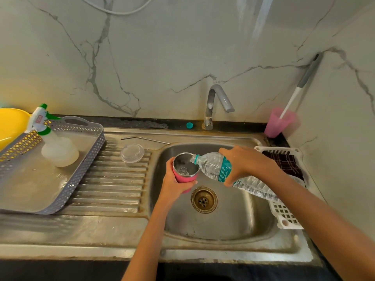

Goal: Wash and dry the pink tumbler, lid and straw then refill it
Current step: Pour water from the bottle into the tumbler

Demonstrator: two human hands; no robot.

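My left hand [174,184] grips the pink tumbler [185,177] over the sink basin [229,218], its steel mouth facing up. My right hand [243,164] holds a clear water bottle [215,166] with a teal label, tipped so its open neck rests at the tumbler's rim. Water shows inside the tumbler. The clear lid [132,153] lies on the ribbed drainboard [113,183], left of the basin. The metal straw [145,139] lies flat behind the lid. The bottle's teal cap [189,125] sits on the ledge beside the tap [215,104].
A grey perforated tray [85,171] with a spray bottle [54,147] stands at the left, a yellow basin [10,124] behind it. A white rack [284,216] with a dark cloth [284,163] sits right of the sink. A pink cup [278,123] holds a brush [300,88] in the corner.
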